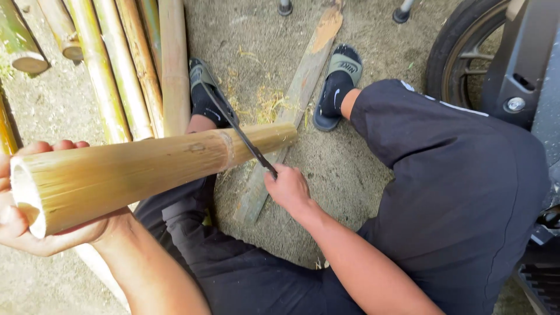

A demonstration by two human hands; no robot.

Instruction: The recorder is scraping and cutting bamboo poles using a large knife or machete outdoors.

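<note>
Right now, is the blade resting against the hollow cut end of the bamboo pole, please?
No, the blade crosses the bamboo pole near its far end, away from the hollow end in the left hand.

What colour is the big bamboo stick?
The bamboo pole is yellowish tan with faint green streaks, seen in the head view.

Bright even daylight, soft shadows, sharp focus, slight wide-angle stretching at the edges
</note>
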